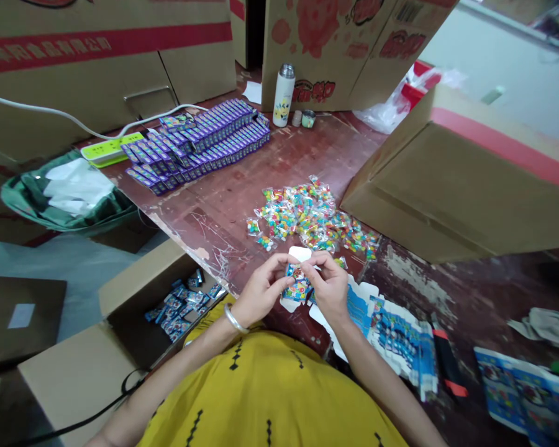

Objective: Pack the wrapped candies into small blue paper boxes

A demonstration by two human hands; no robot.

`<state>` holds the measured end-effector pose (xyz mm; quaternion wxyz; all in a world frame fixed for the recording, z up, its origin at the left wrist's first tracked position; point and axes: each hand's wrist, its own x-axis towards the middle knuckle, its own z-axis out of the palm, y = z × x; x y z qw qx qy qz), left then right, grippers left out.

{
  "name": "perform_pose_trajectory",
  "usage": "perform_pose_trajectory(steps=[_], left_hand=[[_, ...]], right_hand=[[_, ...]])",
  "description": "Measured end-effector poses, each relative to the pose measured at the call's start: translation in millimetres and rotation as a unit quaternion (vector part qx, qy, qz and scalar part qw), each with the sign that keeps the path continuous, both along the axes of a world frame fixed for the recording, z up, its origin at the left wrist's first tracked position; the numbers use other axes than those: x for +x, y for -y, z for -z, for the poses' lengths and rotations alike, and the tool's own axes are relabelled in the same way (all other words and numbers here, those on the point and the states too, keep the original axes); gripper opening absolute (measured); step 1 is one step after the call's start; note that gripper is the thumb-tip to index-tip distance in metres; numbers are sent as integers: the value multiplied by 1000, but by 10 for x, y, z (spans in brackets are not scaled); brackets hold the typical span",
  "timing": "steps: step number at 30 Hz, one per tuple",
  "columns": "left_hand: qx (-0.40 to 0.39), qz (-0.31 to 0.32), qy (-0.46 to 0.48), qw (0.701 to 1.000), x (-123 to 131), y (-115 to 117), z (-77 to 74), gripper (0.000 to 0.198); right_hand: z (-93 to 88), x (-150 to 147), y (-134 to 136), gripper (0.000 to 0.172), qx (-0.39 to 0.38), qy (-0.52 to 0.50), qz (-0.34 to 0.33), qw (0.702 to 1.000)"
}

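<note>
Both my hands hold one small blue printed carton (297, 284) just above the near edge of the worn red table (242, 186). My left hand (259, 290), with a silver bangle on the wrist, grips the carton's left side. My right hand (327, 285) pinches its right side and top, where a white flap stands open. Just beyond my hands lies a heap of small clear candy packets (307, 217) with bright sweets inside. To my right a fanned stack of flat unfolded cartons (395, 335) lies on the table.
Rows of purple filled cartons (200, 143) stand at the far left of the table, next to a green power strip (112, 149). A white flask (284, 94) stands at the back. A big cardboard box (466, 180) sits at the right. An open box of finished cartons (181, 304) is below left.
</note>
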<state>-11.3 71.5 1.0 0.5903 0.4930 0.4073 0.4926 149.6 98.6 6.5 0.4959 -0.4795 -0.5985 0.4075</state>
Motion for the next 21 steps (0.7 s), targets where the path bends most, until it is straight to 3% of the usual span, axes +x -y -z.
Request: perform_pose_trajectory(steps=[4,7,11,14,17,21], left_hand=[[7,1,-23,1000,7,17,-18,23],[14,-41,-3,999,47,43,-47,27],[-12,-74,53,996,57,40,-46,32],[-38,-52,106,992,33,25,-13,34],[-46,-66,113,990,22,23,3,35],[-27,-79,61,995,30,44,-37,33]], right_hand=[[-48,25,-22,6,25,53,-30,998],[-61,4,-39,5,45,11,-34,998],[-72,-37,-71,21,34,-26,-31,999],[-115,-44,-88,10,31,16,-82,996],[-193,-45,-104,9,-37,13,-87,995],[-286,-20,-195,21,-160,-4,-88,983]])
